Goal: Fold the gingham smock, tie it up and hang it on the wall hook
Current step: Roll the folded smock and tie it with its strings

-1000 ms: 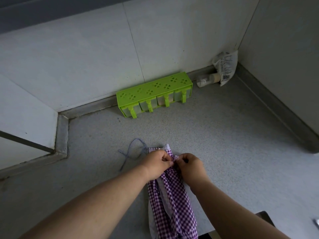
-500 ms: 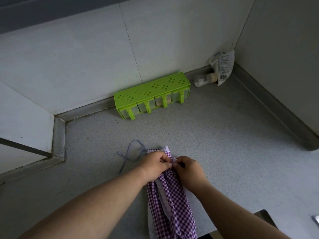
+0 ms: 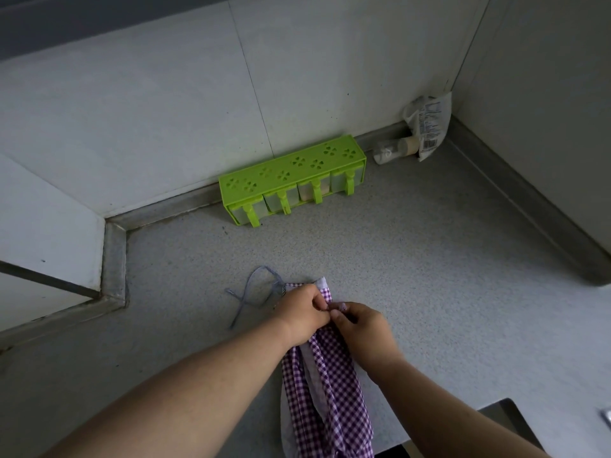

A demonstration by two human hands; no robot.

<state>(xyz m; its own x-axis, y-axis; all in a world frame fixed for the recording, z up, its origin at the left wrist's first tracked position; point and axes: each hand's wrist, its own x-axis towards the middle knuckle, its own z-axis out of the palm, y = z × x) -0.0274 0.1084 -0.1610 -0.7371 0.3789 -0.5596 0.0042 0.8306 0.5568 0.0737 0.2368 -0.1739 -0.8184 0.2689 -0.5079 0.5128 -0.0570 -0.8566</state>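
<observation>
The purple-and-white gingham smock [image 3: 330, 395] lies bunched into a narrow strip on the grey counter, running from my hands toward the near edge. My left hand [image 3: 302, 312] and my right hand [image 3: 362, 328] meet at its far end, both pinching the fabric with fingertips touching. A thin blue-grey tie string [image 3: 253, 292] loops loose on the counter to the left of my left hand. No wall hook is in view.
A green spice rack [image 3: 291, 173] with several small drawers stands against the back wall. A plastic packet [image 3: 429, 127] and a small bottle [image 3: 393, 150] sit in the far right corner. A dark sink edge [image 3: 509, 421] shows at bottom right.
My hands stay pinched together on the smock's top end with only slight finger movement. The view has shifted a little.
</observation>
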